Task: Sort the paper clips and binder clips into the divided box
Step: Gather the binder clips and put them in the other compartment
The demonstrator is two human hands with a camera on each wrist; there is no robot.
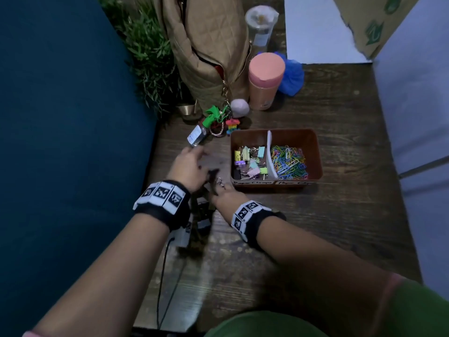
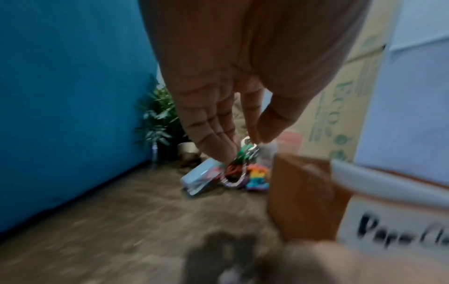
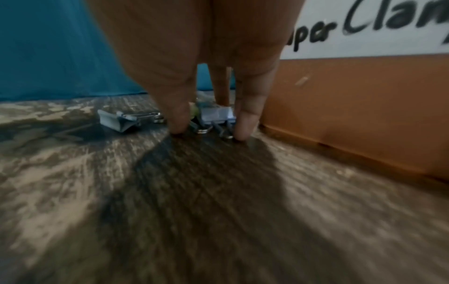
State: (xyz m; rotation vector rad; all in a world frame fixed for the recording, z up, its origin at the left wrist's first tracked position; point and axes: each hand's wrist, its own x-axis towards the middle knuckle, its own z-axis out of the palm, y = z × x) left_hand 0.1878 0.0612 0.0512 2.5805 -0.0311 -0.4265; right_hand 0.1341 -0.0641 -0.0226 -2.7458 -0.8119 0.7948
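The brown divided box point(image 1: 315, 152) holds pastel binder clips point(image 1: 250, 161) in its left compartment and coloured paper clips point(image 1: 289, 162) in its right. My right hand point(image 1: 224, 193) is down on the table at the box's front left corner. In the right wrist view its thumb and a finger point(image 3: 245, 123) pinch a silver binder clip point(image 3: 216, 115) lying beside the box wall point(image 3: 352, 115). A second binder clip point(image 3: 119, 121) lies to its left. My left hand point(image 1: 192, 164) hovers over the table left of the box, fingers straight and holding nothing point(image 2: 245, 146).
A tan quilted bag point(image 1: 211, 52) with keychain charms point(image 1: 218, 120) stands behind the hands. A pink bottle point(image 1: 266, 81), a clear bottle point(image 1: 261, 25) and a plant point(image 1: 150, 57) are at the back. A blue wall runs along the left. A black cable point(image 1: 165, 276) trails near the front.
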